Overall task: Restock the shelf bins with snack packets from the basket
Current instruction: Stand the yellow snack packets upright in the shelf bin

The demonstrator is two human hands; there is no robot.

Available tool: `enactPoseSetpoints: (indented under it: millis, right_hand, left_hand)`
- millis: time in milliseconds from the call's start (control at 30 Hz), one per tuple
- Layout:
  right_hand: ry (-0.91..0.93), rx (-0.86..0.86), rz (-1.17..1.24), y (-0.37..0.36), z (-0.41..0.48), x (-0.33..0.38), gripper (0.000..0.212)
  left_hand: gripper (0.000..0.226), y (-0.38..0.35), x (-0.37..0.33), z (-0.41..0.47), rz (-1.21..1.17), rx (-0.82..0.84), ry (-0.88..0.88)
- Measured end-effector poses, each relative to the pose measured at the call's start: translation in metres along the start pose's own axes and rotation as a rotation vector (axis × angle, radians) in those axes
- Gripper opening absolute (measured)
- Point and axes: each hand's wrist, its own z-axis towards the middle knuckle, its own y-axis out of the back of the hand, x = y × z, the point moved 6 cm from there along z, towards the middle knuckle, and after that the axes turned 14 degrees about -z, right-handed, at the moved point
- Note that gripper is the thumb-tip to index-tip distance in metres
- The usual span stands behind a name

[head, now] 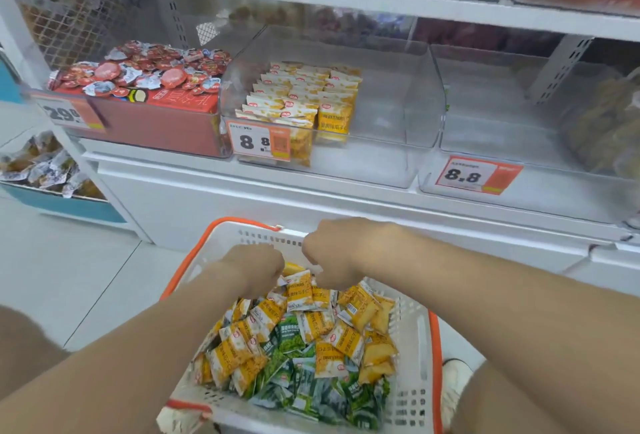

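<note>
- Both hands down in the white basket [412,336], at its far end, over the heap of snack packets [304,340].
- Left hand [254,269] curled into a loose fist, knuckles up, fingers turned under and hidden; apparently closed on yellow packets, but what exactly sat in the grip could not be told.
- Right hand [332,253] also curled, just beside the left one, fingers pointed down at a yellow packet [298,289] that stood up between the two hands; probably pinched there, though contact was hidden.
- Yellow packets piled toward the far and left side of the basket, green packets [311,395] mostly at the near edge; likely reached for yellow first because of the matching bin above.
- Middle clear bin [398,114] on the shelf [277,187] filled only at its left side with neat rows of the same yellow packets [301,101]; right side bare, so room was left for more.
- Next clear bin [485,142] to the right looked empty, perhaps meant for the green ones.
- Basket placed on the floor, directly under these bins, presumably to keep the lift short.
</note>
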Motion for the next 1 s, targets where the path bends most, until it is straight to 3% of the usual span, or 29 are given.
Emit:
enactPoseSetpoints:
  millis: [133,300,433,567,700,800,900,1000]
  right_hand:
    - [-0.006,0.055,-0.057,-0.009,0.010,0.016,0.020]
    - [0.028,0.026,-0.086,-0.003,0.024,0.028,0.013]
    - [0.095,-0.015,-0.061,0.004,0.034,0.035,0.003]
    - [0.145,-0.023,-0.044,0.006,0.040,0.038,0.007]
    - [0.140,-0.010,-0.069,0.004,0.048,0.035,0.005]
    - [0.116,0.000,-0.067,0.003,0.049,0.028,0.010]
    - [0.091,0.013,-0.051,0.001,0.048,0.020,0.020]
    - [0.067,0.014,-0.028,-0.002,0.044,0.011,0.027]
  left_hand:
    - [0.028,-0.038,0.017,-0.001,0.119,0.140,0.045]
    - [0.085,-0.085,0.034,0.004,0.204,0.275,0.041]
    - [0.103,-0.122,0.050,0.013,0.276,0.354,0.109]
    - [0.088,-0.130,0.050,0.016,0.271,0.367,0.115]
    - [0.024,-0.099,0.045,0.017,0.104,0.308,0.109]
    - [0.035,-0.081,0.045,0.017,-0.004,0.275,0.126]
    - [0.012,-0.069,0.041,0.015,-0.042,0.183,0.158]
    - [0.019,-0.055,0.044,0.012,-0.155,0.097,0.171]
